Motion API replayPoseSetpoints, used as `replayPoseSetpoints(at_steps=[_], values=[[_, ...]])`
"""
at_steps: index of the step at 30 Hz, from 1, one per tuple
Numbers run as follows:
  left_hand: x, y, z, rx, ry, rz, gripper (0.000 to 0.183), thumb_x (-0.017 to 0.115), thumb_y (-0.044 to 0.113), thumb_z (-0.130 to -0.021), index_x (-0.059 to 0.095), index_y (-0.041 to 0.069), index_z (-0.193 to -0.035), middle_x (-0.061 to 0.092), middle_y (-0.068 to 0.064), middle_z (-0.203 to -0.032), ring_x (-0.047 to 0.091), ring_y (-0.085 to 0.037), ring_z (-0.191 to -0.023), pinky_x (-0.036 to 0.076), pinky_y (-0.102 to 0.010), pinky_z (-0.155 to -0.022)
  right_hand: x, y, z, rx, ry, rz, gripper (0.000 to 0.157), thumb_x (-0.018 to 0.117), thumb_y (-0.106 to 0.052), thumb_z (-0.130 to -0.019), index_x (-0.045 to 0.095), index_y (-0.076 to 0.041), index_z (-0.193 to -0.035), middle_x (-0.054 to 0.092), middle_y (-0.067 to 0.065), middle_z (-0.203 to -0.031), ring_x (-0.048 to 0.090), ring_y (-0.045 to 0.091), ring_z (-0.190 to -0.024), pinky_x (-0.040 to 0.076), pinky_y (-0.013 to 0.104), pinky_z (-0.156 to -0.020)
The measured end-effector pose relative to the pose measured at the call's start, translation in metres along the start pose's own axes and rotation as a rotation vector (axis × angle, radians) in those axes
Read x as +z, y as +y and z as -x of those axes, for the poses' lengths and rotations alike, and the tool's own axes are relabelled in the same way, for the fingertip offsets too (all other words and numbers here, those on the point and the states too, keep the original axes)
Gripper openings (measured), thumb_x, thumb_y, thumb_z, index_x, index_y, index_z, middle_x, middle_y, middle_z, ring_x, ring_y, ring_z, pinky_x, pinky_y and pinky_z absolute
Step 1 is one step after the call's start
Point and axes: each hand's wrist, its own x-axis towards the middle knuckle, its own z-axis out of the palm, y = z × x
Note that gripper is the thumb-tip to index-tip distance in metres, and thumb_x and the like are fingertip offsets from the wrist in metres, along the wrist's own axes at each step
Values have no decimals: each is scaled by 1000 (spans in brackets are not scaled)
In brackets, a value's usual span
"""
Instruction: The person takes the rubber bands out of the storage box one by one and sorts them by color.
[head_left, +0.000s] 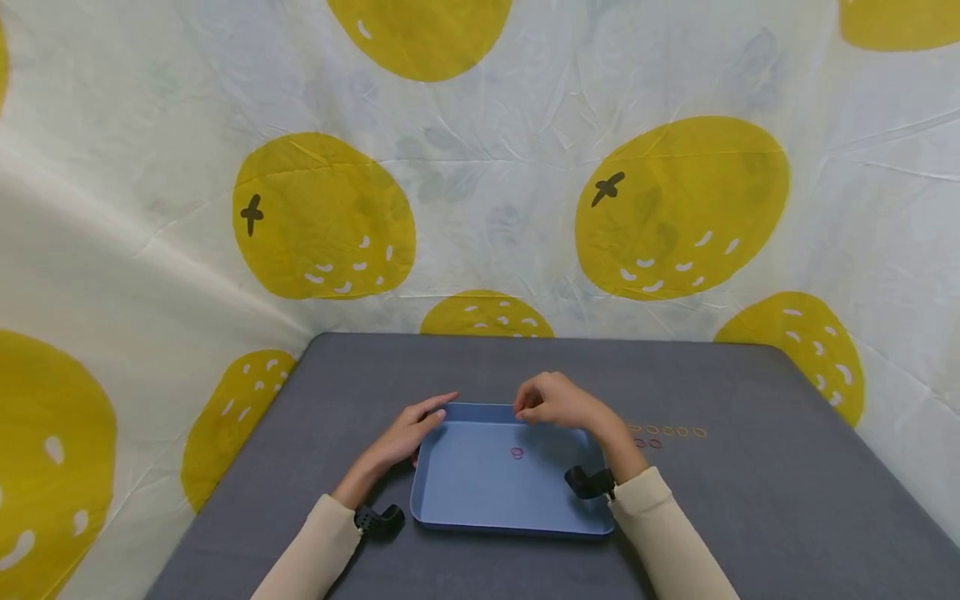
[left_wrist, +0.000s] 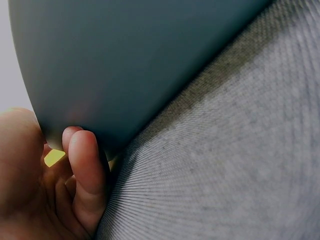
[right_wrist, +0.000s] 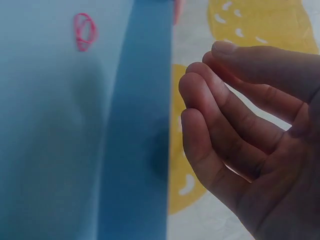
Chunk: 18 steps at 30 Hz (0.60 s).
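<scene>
A shallow blue tray [head_left: 480,487] lies before me on the grey table. My left hand [head_left: 405,433] holds the tray at its far left corner, thumb over the rim. In the left wrist view its fingers [left_wrist: 85,160] bend up against the outer wall. My right hand [head_left: 551,400] is over the far edge of the tray. In the right wrist view its fingers [right_wrist: 220,115] are loosely bent, thumb close to the index fingertip, with nothing visible between them. Inside the tray, below the right hand, lies a small tangle of thin pink loops, like rubber bands [head_left: 517,453].
To the right of the tray, a row of several orange-yellow loops [head_left: 682,432] lies on the grey tabletop [head_left: 750,500]. Pink loops [head_left: 656,444] lie just in front of that row, partly behind the right forearm. A white curtain with yellow fruit [head_left: 487,208] hangs behind the table.
</scene>
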Motion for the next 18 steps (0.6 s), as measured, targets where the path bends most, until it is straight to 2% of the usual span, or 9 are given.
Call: replayPoseSetpoints(at_steps=[9,18], values=[[1,-1,0,-10,16,-10,43,41,25,-105,41,21,-147,48,-11,-142,42,-18,-34,45,-39,-35,13,5,-6,25,-38,26,7,67,-9,-87,74,-8,-89,69,-3,-80,61,9,-69,51,26,-61],[2,0,-1,-16,29,-21,42,42,25,-105,42,21,-147,49,-9,-141,41,-19,-34,44,-37,-34,22,10,-7,79,-54,92,4,72,-9,-83,74,-11,-86,67,-6,-74,58,8,-64,50,26,-59]])
